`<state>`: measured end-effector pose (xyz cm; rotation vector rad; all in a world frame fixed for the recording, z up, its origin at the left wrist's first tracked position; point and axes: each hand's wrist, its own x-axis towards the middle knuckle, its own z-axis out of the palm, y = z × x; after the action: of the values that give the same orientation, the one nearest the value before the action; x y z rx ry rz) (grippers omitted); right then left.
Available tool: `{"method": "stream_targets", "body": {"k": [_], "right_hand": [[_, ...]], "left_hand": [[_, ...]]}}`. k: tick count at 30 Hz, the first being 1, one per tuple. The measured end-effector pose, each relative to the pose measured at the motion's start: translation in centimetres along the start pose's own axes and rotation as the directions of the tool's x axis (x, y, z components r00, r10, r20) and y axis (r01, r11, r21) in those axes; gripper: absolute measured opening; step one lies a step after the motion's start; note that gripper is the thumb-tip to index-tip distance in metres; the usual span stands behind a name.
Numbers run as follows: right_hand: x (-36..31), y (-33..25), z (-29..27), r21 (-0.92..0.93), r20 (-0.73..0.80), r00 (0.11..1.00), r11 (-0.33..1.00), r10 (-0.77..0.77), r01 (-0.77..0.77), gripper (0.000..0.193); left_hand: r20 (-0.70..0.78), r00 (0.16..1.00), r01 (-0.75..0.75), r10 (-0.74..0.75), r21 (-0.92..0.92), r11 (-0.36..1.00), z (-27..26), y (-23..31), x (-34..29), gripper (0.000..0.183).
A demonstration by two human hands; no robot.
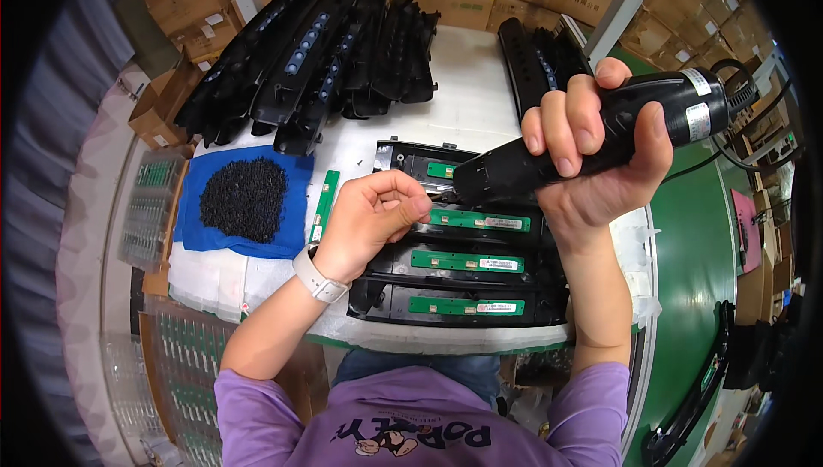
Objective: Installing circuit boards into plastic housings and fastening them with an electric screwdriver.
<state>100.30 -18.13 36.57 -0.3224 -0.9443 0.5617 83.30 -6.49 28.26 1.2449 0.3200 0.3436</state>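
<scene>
Right grip (591,137) clamped round black driver (506,171) | left grip (377,210) pinched together by its tip, contents too small to tell | four green boards (467,262) seated in black housings (386,302) between and below grips, fastening seemingly unfinished | loose board (326,201) left of left grip | farther left: blue cloth (296,231) bearing apparent screws (243,199), clear tray (141,244) of boards

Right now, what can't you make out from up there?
In the head view:
Whether the left grip holds anything: its own fingers hide that.
The right end of the farthest green board: covered by the black tool.
Each piece's exact shape in the dark pile: too small.
</scene>
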Motion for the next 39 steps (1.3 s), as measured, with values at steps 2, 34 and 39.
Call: {"method": "stream_targets", "body": {"k": [2, 34, 39], "right_hand": [[-0.1, 0.1, 0.1, 0.017, -0.004, 1.0, 1.0, 0.01, -0.01, 0.036], [1.4, -2.9, -8.3, -0.623, -0.138, 0.974, 0.749, 0.179, -0.226, 0.023], [1.3, -2.9, -7.8, -0.593, -0.145, 0.971, 0.769, 0.188, -0.237, 0.024]], "left_hand": [[0.04, 0.999, -0.009, 0.009, -0.009, 1.0, 0.0, 0.2, -0.2, 0.009], [-0.229, 0.973, -0.074, 0.032, -0.179, 0.981, -0.9, 0.7, 0.5, 0.016], [-0.039, 0.999, 0.021, -0.034, -0.301, 0.954, -1.7, 0.1, 0.5, 0.02]]}}
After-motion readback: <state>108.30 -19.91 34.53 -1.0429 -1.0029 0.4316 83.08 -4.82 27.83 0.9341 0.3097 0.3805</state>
